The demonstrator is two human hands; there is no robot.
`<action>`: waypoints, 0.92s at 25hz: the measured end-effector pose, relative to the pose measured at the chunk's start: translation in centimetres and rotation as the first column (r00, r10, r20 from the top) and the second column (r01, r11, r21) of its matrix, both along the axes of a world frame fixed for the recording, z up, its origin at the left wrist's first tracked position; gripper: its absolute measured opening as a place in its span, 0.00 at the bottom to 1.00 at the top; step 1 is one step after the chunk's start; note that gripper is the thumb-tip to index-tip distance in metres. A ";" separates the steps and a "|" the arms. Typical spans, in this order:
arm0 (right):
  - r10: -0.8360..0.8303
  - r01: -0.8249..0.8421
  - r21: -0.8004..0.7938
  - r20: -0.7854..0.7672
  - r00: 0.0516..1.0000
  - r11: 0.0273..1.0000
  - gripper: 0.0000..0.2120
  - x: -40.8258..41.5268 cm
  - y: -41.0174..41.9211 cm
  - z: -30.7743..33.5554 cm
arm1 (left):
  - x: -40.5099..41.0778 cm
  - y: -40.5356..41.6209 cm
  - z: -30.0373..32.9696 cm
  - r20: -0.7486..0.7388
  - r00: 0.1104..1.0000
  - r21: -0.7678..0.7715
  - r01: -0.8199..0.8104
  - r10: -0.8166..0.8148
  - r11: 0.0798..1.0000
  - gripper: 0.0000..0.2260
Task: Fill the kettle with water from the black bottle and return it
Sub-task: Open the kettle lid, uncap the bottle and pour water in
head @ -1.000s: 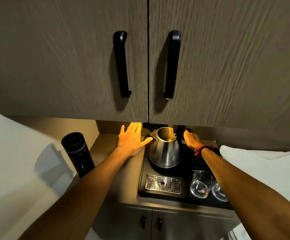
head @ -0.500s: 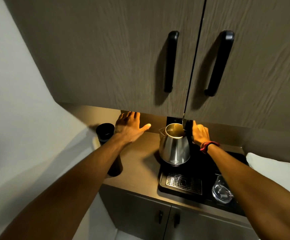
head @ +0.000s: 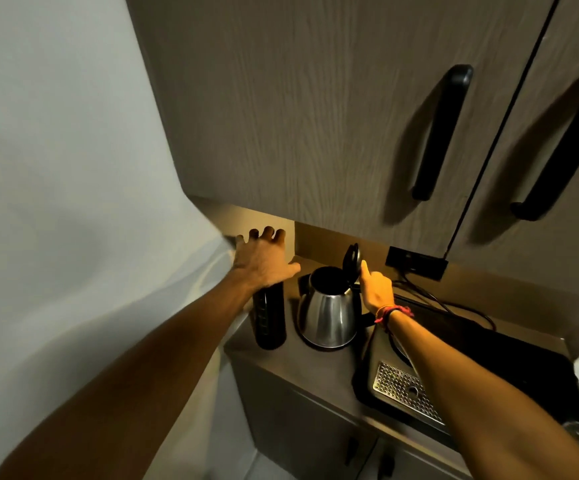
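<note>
Your left hand (head: pixel 264 261) hangs over the top of the black bottle (head: pixel 269 317), fingers spread wide and the palm turned down. It hides the cap, so you cannot tell from here whether the palm touches the bottle; nothing is gripped in it. The bottle stands upright on the counter (head: pixel 319 372), near the left edge, just beside the kettle (head: pixel 329 313) and not touching it.

The kettle sits upright on the counter, left of the black tray (head: pixel 509 362) and off it. Its lid (head: pixel 351 263) is swung up and stands nearly vertical at the back, leaving the mouth open and dark inside. Your right hand (head: pixel 377 289) is at the kettle's handle side, the forefinger pointing up and resting against the raised lid, the other fingers loosely curled. It looks to be on the handle, though the hand itself covers that spot, so treat the grip as uncertain. A red band (head: pixel 393 312) circles that wrist.

On the tray, a metal drip grate (head: pixel 407 393) lies toward the front, partly crossed by your right forearm. A cord (head: pixel 447 306) runs along the back of the counter from a black socket (head: pixel 416 263) on the wall. Two cupboard doors with black handles (head: pixel 442 131) hang overhead.
</note>
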State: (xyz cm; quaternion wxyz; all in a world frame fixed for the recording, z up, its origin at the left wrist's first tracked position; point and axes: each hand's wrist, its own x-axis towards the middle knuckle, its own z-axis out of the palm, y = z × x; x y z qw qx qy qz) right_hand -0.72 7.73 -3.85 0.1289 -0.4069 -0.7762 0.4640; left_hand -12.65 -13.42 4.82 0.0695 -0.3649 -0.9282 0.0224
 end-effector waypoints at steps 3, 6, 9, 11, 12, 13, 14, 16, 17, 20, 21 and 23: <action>0.102 -0.106 0.115 0.037 0.994 0.988 0.29 -0.6 -1.2 -0.7 | -0.9 -1.3 -0.2 0.102 0.995 0.079 -0.017 0.009 0.997 0.35; 0.125 -0.137 0.190 0.074 0.989 0.972 0.26 -0.6 -0.8 -2.0 | -1.3 -1.8 -0.5 0.124 0.992 0.133 -0.022 0.006 0.991 0.33; 0.161 -0.162 0.192 0.023 0.987 0.968 0.22 -0.8 -0.6 -2.0 | -1.1 -1.9 -0.7 0.017 0.998 0.171 -0.070 0.068 0.983 0.32; 0.159 -0.148 0.179 -0.047 0.986 0.973 0.26 -0.5 -0.4 -2.3 | -0.3 -1.6 -0.5 -0.173 0.977 0.220 -0.084 0.124 0.972 0.33; 0.158 -0.143 0.189 -0.071 0.985 0.972 0.28 -0.3 -0.4 -2.2 | 0.3 -1.3 -0.3 -0.272 0.955 0.236 -0.055 0.120 0.970 0.33; 0.169 -0.149 0.203 -0.082 0.982 0.968 0.29 -0.2 -0.4 -2.2 | 0.9 -0.8 -0.3 -0.351 0.934 0.248 0.025 0.066 0.968 0.33; 0.190 -0.176 0.220 -0.043 0.981 0.959 0.30 0.1 -0.4 -1.8 | 1.7 -0.3 -0.8 -0.395 0.918 0.247 0.153 -0.044 0.957 0.33; 0.275 -0.292 0.310 0.099 0.956 0.905 0.28 0.3 0.3 -1.9 | 4.1 0.7 -3.8 -0.288 0.888 0.217 0.425 -0.359 0.878 0.30; 0.296 -0.328 0.340 0.144 0.944 0.881 0.27 0.3 0.7 -2.1 | 5.8 1.1 -6.1 -0.185 0.859 0.180 0.507 -0.477 0.843 0.29; 0.303 -0.367 0.389 0.217 0.928 0.845 0.28 0.6 1.0 -2.2 | 10.2 2.0 -14.3 0.069 0.874 0.043 0.479 -0.480 0.877 0.29; 0.304 -0.385 0.395 0.254 0.918 0.834 0.28 0.5 1.2 -2.2 | 11.3 2.3 -16.4 0.136 0.900 0.023 0.414 -0.413 0.910 0.30; 0.317 -0.434 0.412 0.323 0.892 0.801 0.27 0.2 1.2 -2.2 | 12.3 2.7 -19.0 0.208 0.939 -0.031 0.287 -0.275 0.957 0.33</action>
